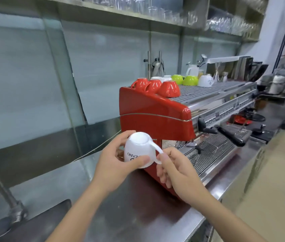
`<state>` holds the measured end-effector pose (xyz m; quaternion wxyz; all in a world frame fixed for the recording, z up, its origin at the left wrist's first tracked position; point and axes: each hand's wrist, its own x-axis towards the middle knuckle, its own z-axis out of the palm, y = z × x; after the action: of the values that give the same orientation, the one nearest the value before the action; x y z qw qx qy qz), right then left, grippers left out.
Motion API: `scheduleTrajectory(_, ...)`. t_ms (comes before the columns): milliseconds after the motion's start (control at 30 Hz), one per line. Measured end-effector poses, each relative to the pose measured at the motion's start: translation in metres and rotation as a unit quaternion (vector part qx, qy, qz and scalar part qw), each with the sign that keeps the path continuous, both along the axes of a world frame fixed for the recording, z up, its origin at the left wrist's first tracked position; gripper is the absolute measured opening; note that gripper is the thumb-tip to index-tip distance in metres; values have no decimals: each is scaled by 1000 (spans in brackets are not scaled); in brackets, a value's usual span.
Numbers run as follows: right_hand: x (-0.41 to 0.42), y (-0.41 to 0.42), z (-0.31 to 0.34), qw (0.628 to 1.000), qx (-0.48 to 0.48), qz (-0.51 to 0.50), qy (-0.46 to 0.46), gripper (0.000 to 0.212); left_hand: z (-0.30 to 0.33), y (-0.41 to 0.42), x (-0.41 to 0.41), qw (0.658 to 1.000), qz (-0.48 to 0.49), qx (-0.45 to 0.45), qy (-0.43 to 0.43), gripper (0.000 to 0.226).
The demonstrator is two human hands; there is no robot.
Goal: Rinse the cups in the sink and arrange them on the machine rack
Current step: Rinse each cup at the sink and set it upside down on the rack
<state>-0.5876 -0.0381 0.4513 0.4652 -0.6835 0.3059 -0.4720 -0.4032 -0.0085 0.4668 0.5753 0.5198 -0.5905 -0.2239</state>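
Below the machine rack (208,92), the left hand (113,165) clasped an upturned white cup (138,147) by its body, while the right hand (171,165) pinched its handle (156,151). Likely wet glazed ceramic: light, slippery, breakable, best carried by body and handle.

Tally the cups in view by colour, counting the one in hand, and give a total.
Red cups: 3
Green cups: 2
White cups on the rack: 3, the back ones partly hidden
White cup, upside down in left hand and right hand: 1
Total: 9
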Motion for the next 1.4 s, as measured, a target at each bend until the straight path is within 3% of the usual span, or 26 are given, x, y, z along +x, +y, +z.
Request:
scheduleTrajectory(300, -91, -32, 28, 998, -47, -12, -35, 23, 37, -36, -91, 998, -22, -35, -40, 65)
scheduleTrajectory(633, -141, -91, 55, 991, -110, -45, -63, 17, 76, -96, -132, 993, -50, -61, -86, 70)
scheduleTrajectory(1000, -162, -209, 135, 975, -204, -90, 3, 2, 130, -221, -136, 985, -68, -127, -94, 73)
scheduleTrajectory(1400, -134, -354, 207, 955, -278, -89, 54, 2, 192, -323, -92, 979, -60, -104, -164, 66)
